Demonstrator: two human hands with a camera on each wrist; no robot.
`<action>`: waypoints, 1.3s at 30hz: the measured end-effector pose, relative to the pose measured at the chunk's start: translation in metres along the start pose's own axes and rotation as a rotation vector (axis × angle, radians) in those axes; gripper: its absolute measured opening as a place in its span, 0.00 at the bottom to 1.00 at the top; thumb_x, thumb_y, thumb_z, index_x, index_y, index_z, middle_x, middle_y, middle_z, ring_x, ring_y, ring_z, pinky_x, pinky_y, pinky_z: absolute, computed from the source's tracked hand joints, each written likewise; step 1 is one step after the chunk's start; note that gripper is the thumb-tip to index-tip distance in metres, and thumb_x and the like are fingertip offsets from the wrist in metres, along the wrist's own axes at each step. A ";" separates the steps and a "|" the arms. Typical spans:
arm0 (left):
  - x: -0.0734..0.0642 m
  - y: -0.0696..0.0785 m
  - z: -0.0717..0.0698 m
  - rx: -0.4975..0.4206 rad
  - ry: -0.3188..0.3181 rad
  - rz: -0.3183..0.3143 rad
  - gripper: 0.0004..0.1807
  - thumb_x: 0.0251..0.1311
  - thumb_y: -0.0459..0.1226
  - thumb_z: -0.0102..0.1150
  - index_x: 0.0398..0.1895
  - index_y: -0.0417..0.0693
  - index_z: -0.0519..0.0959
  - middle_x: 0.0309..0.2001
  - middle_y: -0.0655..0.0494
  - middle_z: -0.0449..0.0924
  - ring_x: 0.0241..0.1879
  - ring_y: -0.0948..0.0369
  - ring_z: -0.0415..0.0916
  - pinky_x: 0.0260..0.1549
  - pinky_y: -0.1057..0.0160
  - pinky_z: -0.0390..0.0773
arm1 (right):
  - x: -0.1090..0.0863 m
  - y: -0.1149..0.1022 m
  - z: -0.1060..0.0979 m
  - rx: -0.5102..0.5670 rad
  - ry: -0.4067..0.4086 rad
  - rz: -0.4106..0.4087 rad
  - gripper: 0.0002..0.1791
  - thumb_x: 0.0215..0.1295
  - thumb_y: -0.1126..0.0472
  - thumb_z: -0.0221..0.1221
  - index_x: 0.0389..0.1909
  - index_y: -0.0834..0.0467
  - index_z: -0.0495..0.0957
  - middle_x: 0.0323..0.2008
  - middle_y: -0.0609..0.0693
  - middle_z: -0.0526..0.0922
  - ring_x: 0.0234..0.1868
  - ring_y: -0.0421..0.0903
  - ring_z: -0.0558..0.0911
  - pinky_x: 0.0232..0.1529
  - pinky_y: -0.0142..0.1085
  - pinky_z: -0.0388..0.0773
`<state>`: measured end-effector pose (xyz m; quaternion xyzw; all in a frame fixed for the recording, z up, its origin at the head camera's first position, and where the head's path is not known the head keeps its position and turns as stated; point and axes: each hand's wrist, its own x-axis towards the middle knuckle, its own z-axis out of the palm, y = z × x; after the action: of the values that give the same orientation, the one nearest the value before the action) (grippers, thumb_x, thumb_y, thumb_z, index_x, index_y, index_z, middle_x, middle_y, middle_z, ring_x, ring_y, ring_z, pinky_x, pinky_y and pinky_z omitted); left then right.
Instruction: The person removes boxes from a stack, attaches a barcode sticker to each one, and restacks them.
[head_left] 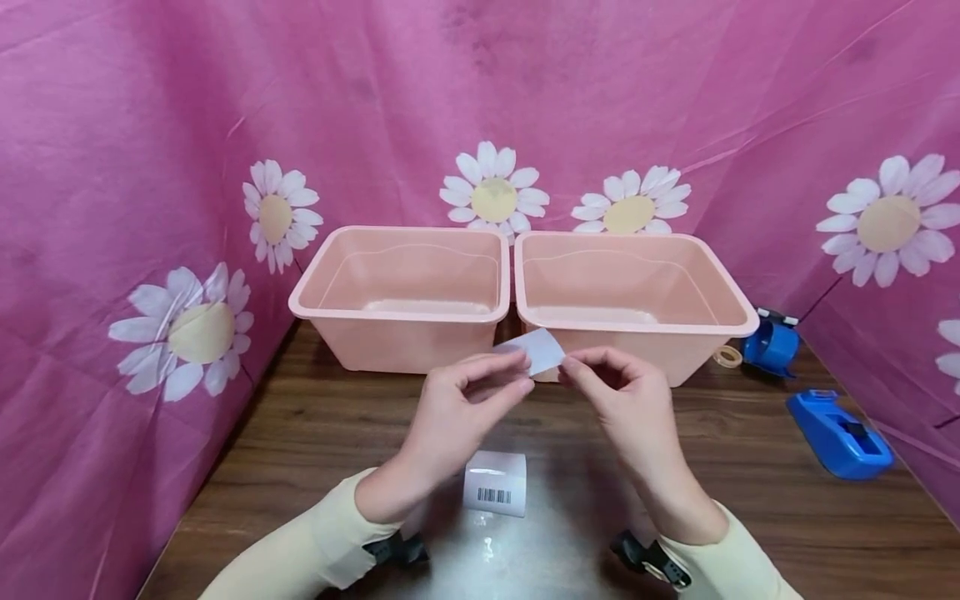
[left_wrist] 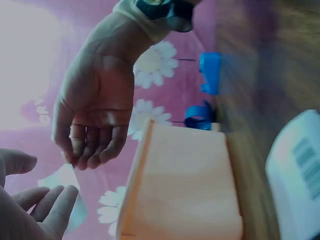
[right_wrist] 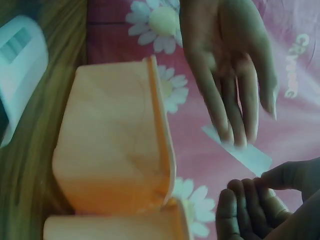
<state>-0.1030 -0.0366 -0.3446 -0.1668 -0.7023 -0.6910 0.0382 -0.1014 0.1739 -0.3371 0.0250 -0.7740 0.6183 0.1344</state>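
A small white label point(head_left: 545, 351) is held up in front of the two bins. My right hand point(head_left: 632, 400) pinches its right corner between thumb and fingertip, which also shows in the right wrist view. The fingers of my left hand point(head_left: 467, 406) lie against the label's other end, nearly straight, with the thumb apart from them in the left wrist view. Below the hands, a roll of white labels point(head_left: 495, 484) with a barcode on its outer face lies on the wooden table point(head_left: 570, 533).
Two pink plastic bins, one at left point(head_left: 405, 342) and one at right point(head_left: 630, 350), stand side by side behind the hands. At the right are a blue tape dispenser point(head_left: 840, 437), another blue dispenser point(head_left: 772, 346) and a small tan ring point(head_left: 727, 357). Pink flowered cloth point(head_left: 390, 125) surrounds the table.
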 end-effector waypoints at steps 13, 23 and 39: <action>0.014 0.004 0.002 -0.086 0.060 -0.013 0.12 0.70 0.30 0.75 0.55 0.38 0.93 0.50 0.41 0.95 0.44 0.67 0.92 0.50 0.66 0.92 | -0.007 -0.005 0.033 -0.053 0.047 -0.231 0.05 0.69 0.69 0.75 0.41 0.58 0.96 0.39 0.52 0.95 0.41 0.34 0.87 0.43 0.23 0.83; 0.020 -0.001 -0.005 -0.017 0.092 0.014 0.09 0.67 0.31 0.78 0.47 0.37 0.94 0.42 0.41 0.96 0.37 0.69 0.89 0.40 0.72 0.87 | -0.011 -0.003 0.040 -0.124 0.059 -0.305 0.06 0.68 0.67 0.77 0.41 0.53 0.97 0.39 0.48 0.95 0.42 0.31 0.87 0.48 0.22 0.82; 0.019 0.000 -0.021 -0.245 0.169 -0.071 0.09 0.68 0.21 0.70 0.49 0.20 0.87 0.39 0.51 0.92 0.35 0.64 0.92 0.46 0.58 0.95 | 0.007 0.001 0.023 0.023 0.046 -0.004 0.12 0.71 0.64 0.76 0.51 0.62 0.91 0.42 0.42 0.92 0.41 0.36 0.88 0.43 0.25 0.86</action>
<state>-0.1247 -0.0536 -0.3381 -0.0866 -0.6124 -0.7841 0.0518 -0.1127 0.1524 -0.3413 0.0138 -0.7635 0.6273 0.1529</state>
